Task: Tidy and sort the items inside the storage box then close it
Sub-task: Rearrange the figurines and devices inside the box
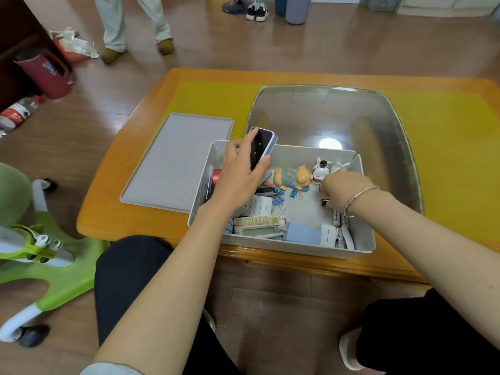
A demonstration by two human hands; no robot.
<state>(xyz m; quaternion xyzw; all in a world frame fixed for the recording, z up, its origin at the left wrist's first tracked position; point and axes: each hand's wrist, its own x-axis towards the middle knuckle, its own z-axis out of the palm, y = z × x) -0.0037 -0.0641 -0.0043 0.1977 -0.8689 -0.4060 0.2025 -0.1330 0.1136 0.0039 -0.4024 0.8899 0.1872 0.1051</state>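
Note:
A white storage box (359,249) stands open at the table's near edge, its flat grey lid (178,161) lying to the left of it. My left hand (239,174) grips a dark, light-edged phone-like device (263,146) above the box's far left corner. My right hand (343,192) reaches down into the right side of the box, fingers curled around a small dark item (324,202) beside batteries (336,216). Inside lie an orange bear figurine (293,177), a white rabbit figure (320,170), blue binder clips (278,200), a calculator (258,206) and a blue pad (303,234).
The orange table (113,209) carries a clear sheet (338,117) behind the box. A green ride-on toy (46,253) sits at the left by my knee. Another person's legs (135,25), a red bin (46,74) and a bottle (19,112) are on the floor beyond.

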